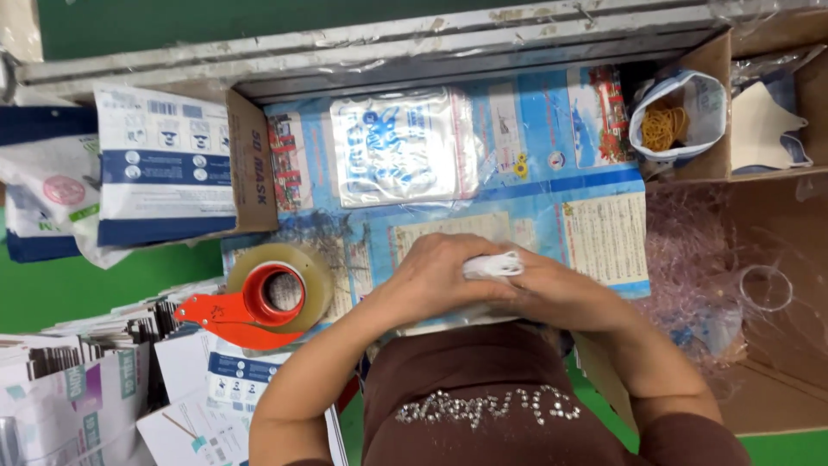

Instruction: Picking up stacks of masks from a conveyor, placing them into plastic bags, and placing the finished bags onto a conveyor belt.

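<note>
The left hand and the right hand are pressing together, both closing around a small white folded bundle right in front of the person, low over the desk. Only a bit of the bundle is peeking out between the hands, so I cannot tell just what it is. Just beyond the hands, one clear plastic pouch with blue print is lying flat on the desk's blue printed cover. On the left, one tape roll is sitting in a red holder, very near the left arm. Behind it, one cardboard box is holding white and blue packets. Far on the right, one small bag of rubber bands is standing open in a cardboard bin. A stack of flat printed cartons is piling up at the lower left.
</note>
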